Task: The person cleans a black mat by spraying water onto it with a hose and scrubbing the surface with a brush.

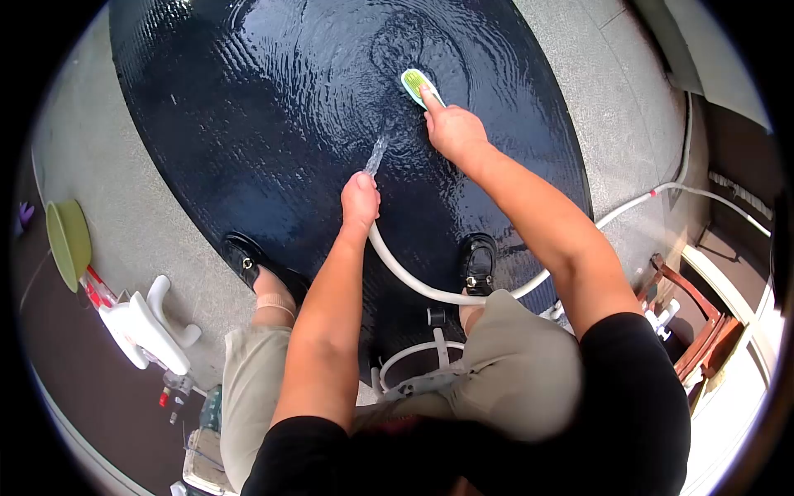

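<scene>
My left hand [361, 201] is closed around the end of a white hose [401, 274], and water streams from it onto a wet, dark mat [314, 99]. Farther forward and to the right, my right hand [453, 128] grips a green and white brush [420, 87], one finger stretched along its back. The brush is over the wet mat, where ripples spread around it. From my left hand the hose curves past my right knee and off to the right.
My black shoes [478, 263] rest at the mat's near part. At the left are a green basin [69, 245] and white plastic parts [149, 331]. Wooden furniture [703, 322] stands at the right. Behind the hose is a round white frame [438, 345] between my legs.
</scene>
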Available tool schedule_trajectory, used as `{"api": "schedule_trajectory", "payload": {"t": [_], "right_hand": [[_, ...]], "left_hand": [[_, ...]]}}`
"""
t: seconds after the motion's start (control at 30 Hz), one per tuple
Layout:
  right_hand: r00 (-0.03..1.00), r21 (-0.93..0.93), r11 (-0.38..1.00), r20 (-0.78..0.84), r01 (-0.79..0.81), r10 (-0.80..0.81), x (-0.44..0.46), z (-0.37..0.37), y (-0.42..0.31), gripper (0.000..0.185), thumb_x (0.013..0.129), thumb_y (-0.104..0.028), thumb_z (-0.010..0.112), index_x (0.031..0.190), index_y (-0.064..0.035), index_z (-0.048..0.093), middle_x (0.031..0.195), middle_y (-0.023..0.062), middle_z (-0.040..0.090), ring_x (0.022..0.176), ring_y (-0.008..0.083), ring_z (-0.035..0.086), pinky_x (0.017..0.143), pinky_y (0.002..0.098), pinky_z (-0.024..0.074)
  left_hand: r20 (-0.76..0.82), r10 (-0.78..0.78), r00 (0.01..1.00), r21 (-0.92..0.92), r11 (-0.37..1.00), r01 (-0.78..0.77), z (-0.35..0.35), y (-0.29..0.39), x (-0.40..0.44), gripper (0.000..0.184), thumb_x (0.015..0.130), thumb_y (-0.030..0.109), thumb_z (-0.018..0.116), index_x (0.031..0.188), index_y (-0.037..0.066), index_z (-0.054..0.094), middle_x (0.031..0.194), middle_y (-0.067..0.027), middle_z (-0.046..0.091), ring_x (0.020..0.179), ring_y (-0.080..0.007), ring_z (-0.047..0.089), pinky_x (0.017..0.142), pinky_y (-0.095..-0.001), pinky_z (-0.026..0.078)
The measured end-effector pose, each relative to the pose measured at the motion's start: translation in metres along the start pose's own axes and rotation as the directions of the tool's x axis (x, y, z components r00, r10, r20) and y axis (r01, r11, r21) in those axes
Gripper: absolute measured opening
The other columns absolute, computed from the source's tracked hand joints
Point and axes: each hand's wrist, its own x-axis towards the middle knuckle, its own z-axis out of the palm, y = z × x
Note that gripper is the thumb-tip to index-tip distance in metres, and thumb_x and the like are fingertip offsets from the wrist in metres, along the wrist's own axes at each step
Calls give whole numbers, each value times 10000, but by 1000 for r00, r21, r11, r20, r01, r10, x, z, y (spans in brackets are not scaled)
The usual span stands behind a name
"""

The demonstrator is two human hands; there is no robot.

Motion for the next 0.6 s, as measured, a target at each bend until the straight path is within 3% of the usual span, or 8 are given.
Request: {"api": "schedule_trajectory", "payload": {"t": [0.1,0.17,0.23,0.3,0.37,0.43,0.53,0.6], "right_hand": [[981,-139,988,192,65,-38,-69,23,19,558,945,-242,475,1471,-268,288,857,222,612,711,351,645,663,455,526],[970,-246,967,242,69,-8,-85,24,19,564,942,-251,485,1469,-305,290,813,206,597,679,339,643,629,456,527],[991,-225,971,125,84,-57,-62,24,20,557,938,-258,495,1458,-323,308,782,189,584,647,344,634,604,455,526],[999,-161,987,-20,24,-28,-17,21,12,497,957,-252,454,1440,-289,343,864,190,622,728,340,647,669,450,526],[1000,-176,984,-28,-11,6,20,1,-2,494,962,-244,436,1445,-217,336,943,169,646,836,327,653,731,433,522],[999,-207,977,23,47,-43,13,-9,-3,549,935,-190,465,1460,-237,311,931,175,643,840,323,656,732,424,528],[984,-295,955,175,42,11,-35,1,3,721,843,-72,521,1488,-255,257,897,189,633,802,318,667,701,414,544],[976,-296,955,216,28,38,-40,-3,-3,681,868,-66,483,1487,-240,259,929,187,629,834,319,665,715,410,546]], "left_hand": [[1,4,1000,-48,999,-4,-7,-9,-1,248,886,221,334,771,66,489,509,-58,462,367,-156,416,343,-317,366],[19,11,1000,-38,999,-10,-6,-14,2,259,857,234,346,755,60,509,532,-63,499,413,-162,479,372,-323,401],[9,-17,1000,-29,999,18,-6,-7,0,264,869,231,341,755,63,510,537,-64,504,416,-153,483,370,-313,399],[22,-27,999,-34,999,28,-5,-6,-2,272,883,240,340,759,66,507,534,-57,497,412,-145,473,365,-305,392],[40,-31,999,-75,997,33,-6,-5,-1,272,893,246,343,763,68,501,531,-50,488,404,-142,459,362,-303,386],[43,-39,998,-63,997,41,-8,-8,-4,269,896,245,344,765,70,500,529,-47,484,401,-141,453,360,-304,384],[40,-21,999,-107,994,25,-8,-3,2,262,898,239,346,766,72,498,527,-46,480,398,-139,450,358,-305,382],[44,-33,998,-115,993,38,-7,-6,-1,267,898,240,342,764,71,498,529,-49,485,399,-140,456,357,-306,382]]}}
